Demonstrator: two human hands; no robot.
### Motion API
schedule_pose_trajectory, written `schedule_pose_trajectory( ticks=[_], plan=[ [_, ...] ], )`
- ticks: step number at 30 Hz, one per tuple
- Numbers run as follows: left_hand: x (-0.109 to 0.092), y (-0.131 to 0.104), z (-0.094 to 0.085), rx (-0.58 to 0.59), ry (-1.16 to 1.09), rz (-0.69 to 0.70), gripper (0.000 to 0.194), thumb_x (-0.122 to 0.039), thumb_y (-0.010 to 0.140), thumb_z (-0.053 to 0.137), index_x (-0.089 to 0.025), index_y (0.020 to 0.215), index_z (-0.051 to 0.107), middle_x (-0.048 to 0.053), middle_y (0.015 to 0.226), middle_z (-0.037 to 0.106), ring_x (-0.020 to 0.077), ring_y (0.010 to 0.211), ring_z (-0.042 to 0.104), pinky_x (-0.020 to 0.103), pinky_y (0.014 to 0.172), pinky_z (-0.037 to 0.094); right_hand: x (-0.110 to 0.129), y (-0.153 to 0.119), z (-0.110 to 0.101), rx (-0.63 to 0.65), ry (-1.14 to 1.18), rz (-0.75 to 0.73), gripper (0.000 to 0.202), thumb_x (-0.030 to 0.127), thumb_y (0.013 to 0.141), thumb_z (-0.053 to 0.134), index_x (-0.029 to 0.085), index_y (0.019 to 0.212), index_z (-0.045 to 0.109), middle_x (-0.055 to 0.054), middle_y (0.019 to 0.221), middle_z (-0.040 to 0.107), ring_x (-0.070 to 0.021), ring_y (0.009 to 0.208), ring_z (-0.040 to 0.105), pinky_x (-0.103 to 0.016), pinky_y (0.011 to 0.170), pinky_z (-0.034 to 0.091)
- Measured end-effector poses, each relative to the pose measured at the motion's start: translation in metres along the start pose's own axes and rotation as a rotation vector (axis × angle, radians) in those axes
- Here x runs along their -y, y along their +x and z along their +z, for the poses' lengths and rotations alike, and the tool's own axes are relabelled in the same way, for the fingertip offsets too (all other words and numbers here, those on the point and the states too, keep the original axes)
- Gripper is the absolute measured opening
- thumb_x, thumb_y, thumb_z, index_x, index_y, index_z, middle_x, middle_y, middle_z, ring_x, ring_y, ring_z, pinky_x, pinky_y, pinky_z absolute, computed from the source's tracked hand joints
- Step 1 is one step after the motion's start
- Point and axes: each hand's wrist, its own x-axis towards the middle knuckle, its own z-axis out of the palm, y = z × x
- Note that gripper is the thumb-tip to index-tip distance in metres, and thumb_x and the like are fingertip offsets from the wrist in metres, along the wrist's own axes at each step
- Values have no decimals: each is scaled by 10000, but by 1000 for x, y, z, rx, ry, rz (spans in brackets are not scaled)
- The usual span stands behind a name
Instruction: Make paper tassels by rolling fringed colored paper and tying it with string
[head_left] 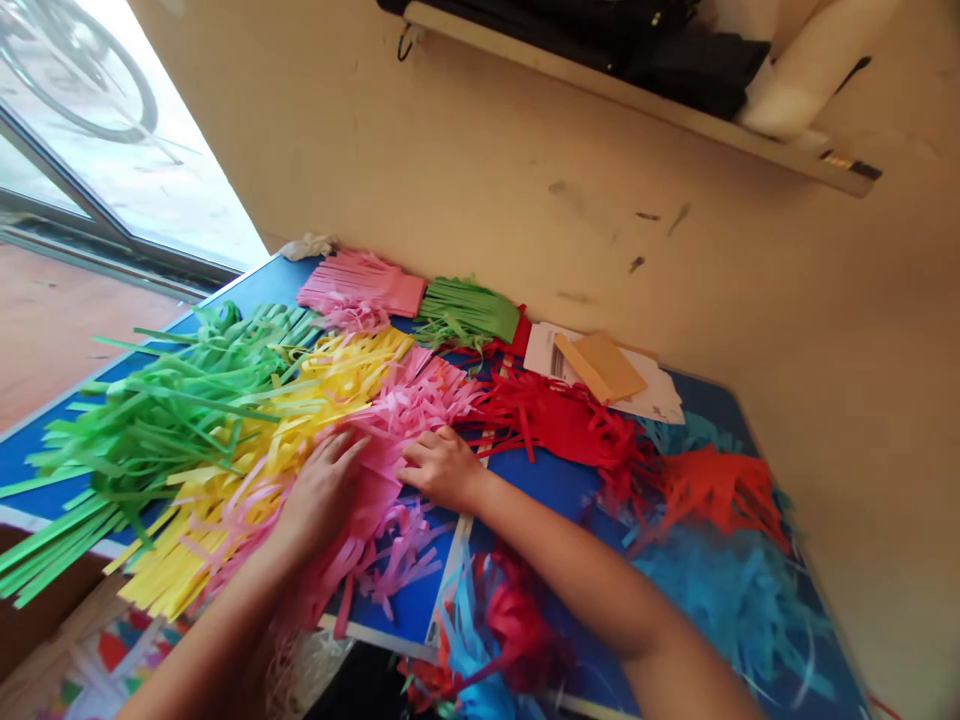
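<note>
Pink fringed paper (379,480) lies on the blue table between my two hands. My left hand (330,480) rests on its left part, fingers bent and pressed together over the paper. At its right edge, my right hand (439,465) pinches the paper with curled fingers. Yellow fringed paper (300,400) lies beside my left hand, with a green fringed pile (180,400) farther left. Red fringed paper (570,425) is to the right, beyond my right hand.
Pink (367,285) and green (472,310) fringed stacks sit by the wall, near white papers with a tan piece (600,368). Orange (724,490) and blue fringes (735,590) lie right. Red and blue strips (517,620) hang at the front edge. A shelf (637,95) juts out above.
</note>
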Motion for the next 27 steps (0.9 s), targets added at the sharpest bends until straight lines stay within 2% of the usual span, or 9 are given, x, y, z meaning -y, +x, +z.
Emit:
schedule_pose_trajectory(
  ticks=[2, 4, 6, 8, 11, 13, 18, 23, 27],
  plan=[
    [-3, -1, -7, -3, 2, 21, 449, -169, 871, 370, -123, 1233, 630, 188, 1354, 585, 318, 1294, 508, 483, 1073, 422, -3, 1, -1, 3, -6, -31, 184, 241, 977, 521, 235, 912, 692, -37, 1002, 670, -217, 971, 511, -394, 828, 348],
    [-11, -4, -19, -17, 58, 71, 404, -170, 881, 393, -193, 1180, 664, 119, 1340, 616, 303, 1317, 482, 507, 1099, 375, -3, 3, -2, -20, 4, -17, 186, 235, 975, 525, 225, 889, 689, -30, 987, 673, -213, 958, 515, -391, 820, 346],
    [-26, -6, -30, -17, 160, 118, 343, -207, 918, 415, -275, 1101, 697, 35, 1276, 668, 296, 1316, 474, 568, 1133, 270, -2, 6, -5, -64, 39, 47, 206, 268, 984, 511, 226, 896, 692, -27, 1010, 677, -210, 953, 523, -388, 825, 343],
    [-44, -9, -36, 29, 246, 113, 287, -289, 945, 447, -321, 1029, 719, 0, 1167, 717, 298, 1241, 523, 594, 1120, 219, -2, 8, -8, -101, 88, 159, 215, 302, 984, 512, 222, 910, 696, -37, 1020, 674, -211, 957, 532, -381, 832, 342],
    [-68, -9, -33, 118, 292, 51, 267, -382, 920, 500, -263, 960, 736, 83, 1035, 730, 326, 1051, 592, 587, 1004, 305, 0, 7, -14, -140, 170, 352, 158, 275, 958, 556, 202, 958, 695, -53, 1000, 668, -206, 962, 549, -355, 836, 348],
    [-76, -9, -27, 156, 294, 39, 248, -324, 901, 510, -216, 920, 733, 128, 990, 716, 333, 954, 607, 582, 930, 342, 2, 2, -18, -167, 221, 427, 135, 263, 945, 580, 198, 984, 691, -50, 1000, 672, -199, 965, 562, -344, 837, 351],
    [-62, -2, -28, 274, 217, 151, 282, -104, 833, 484, -212, 912, 732, 109, 1002, 708, 279, 879, 621, 452, 822, 404, 9, -18, -25, -212, 274, 479, 136, 277, 945, 586, 199, 912, 693, -47, 997, 694, -191, 952, 580, -337, 824, 346],
    [-44, 14, -33, 335, 119, 295, 242, -152, 849, 503, -223, 733, 703, 70, 872, 686, 230, 865, 591, 378, 826, 418, 11, -33, -28, -245, 309, 542, 98, 234, 923, 612, 193, 884, 692, -42, 988, 706, -181, 941, 589, -330, 838, 352],
    [-32, 23, -32, 306, 52, 332, 309, -245, 886, 466, -218, 640, 651, 60, 761, 656, 203, 782, 576, 335, 761, 438, 17, -42, -32, -294, 321, 538, 120, 242, 927, 594, 191, 876, 690, -37, 978, 713, -176, 930, 593, -339, 853, 362]
  ],
)
